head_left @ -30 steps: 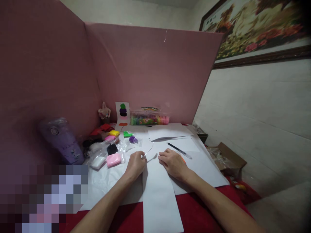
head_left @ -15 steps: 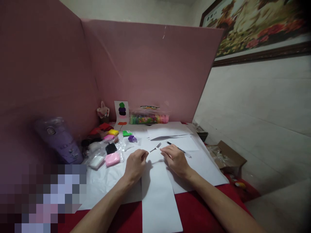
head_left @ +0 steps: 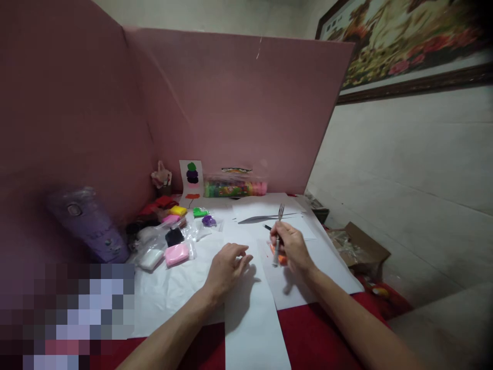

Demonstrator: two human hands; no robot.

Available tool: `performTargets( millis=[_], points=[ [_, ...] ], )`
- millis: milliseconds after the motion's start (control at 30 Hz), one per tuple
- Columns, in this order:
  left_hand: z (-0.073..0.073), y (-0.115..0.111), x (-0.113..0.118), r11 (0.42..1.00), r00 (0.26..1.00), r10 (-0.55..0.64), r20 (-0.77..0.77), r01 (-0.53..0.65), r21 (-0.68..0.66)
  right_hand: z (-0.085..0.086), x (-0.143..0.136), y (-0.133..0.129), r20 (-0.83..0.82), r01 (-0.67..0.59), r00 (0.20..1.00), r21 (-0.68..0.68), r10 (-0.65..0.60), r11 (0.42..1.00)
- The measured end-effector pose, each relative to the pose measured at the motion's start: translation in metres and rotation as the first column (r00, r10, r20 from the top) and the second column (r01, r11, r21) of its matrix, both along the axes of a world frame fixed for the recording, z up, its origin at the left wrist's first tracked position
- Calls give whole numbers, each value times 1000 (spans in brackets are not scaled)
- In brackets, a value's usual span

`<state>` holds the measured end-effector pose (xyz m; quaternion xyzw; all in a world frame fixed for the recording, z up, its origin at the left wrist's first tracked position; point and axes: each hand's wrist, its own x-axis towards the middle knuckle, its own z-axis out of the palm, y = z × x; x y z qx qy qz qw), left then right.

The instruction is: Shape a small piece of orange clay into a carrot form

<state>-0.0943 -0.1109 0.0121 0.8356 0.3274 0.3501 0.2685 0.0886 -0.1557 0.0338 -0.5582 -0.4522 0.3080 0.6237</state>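
My right hand (head_left: 294,248) grips a metal fork (head_left: 276,252) by its handle, tines pointing up and away from me. Beneath that hand, a packet of orange clay (head_left: 283,259) lies on the white paper, partly covered by the fork and fingers. My left hand (head_left: 228,267) hovers over a long white paper strip (head_left: 254,324), its thumb and fingers apart and nothing between them. A dark-tipped pen (head_left: 267,227) lies behind the right hand, mostly hidden.
On the left lie packets of pink clay (head_left: 177,254), black clay (head_left: 174,236) and purple clay (head_left: 208,221). A purple bottle (head_left: 90,226) stands beyond them. Behind are a drawn card (head_left: 191,180) and a colourful wrapped pack (head_left: 235,189). A cardboard box (head_left: 365,249) is at right.
My right hand has picked up the fork from the paper and raised it to the right. The orange packet now shows. My left hand has shifted slightly right, with its fingers opened.
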Motion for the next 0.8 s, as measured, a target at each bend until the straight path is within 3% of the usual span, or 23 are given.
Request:
performTargets(
  millis=[67,133,200,267,433,633,800],
  points=[
    [-1,1,-2,999,998,42,-43,-41,29,6,22,-1,383,94,921,-34,-74,995],
    [-1,1,-2,997,994,73,-79,-72,23,8,42,-2,738,304,659,-83,-146,949],
    [-1,0,-2,996,992,89,-94,-88,10,5,56,-1,923,479,373,-101,-98,872],
    [-1,-1,-2,996,990,91,-106,-91,8,1,66,1,959,543,277,-103,-62,833],
    [-1,-1,-2,996,985,93,-145,-92,16,-11,85,9,968,575,247,-108,-46,811],
    [2,-2,-1,997,984,83,-155,-83,4,-29,93,23,956,467,291,-158,18,870],
    [3,-4,-2,997,980,74,-184,-72,17,-34,89,30,946,365,322,-152,29,919]
  ],
)
